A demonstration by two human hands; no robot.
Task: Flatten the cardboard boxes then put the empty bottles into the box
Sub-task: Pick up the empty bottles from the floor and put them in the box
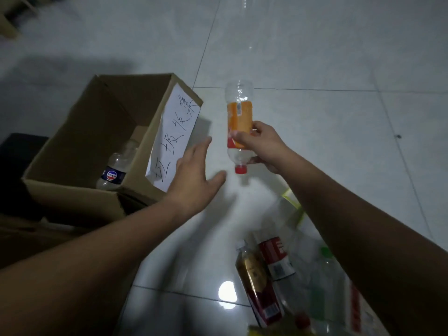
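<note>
the box (97,132) stands open on the floor (315,57) at the left, with one bottle (114,173) inside, against its near wall. a sheet (174,139) is on its right outer wall. the left hand (194,175) is just right of that wall. further right, the right hand (261,144) holds a second bottle (240,122), cap nearest. a pile (278,275) of bottles lies nearer, under the right arm.

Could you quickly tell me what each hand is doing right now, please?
Left hand: open, fingers straight, holding nothing, beside the cardboard box.
Right hand: closed around an orange-labelled plastic bottle, red cap pointing down.
</note>
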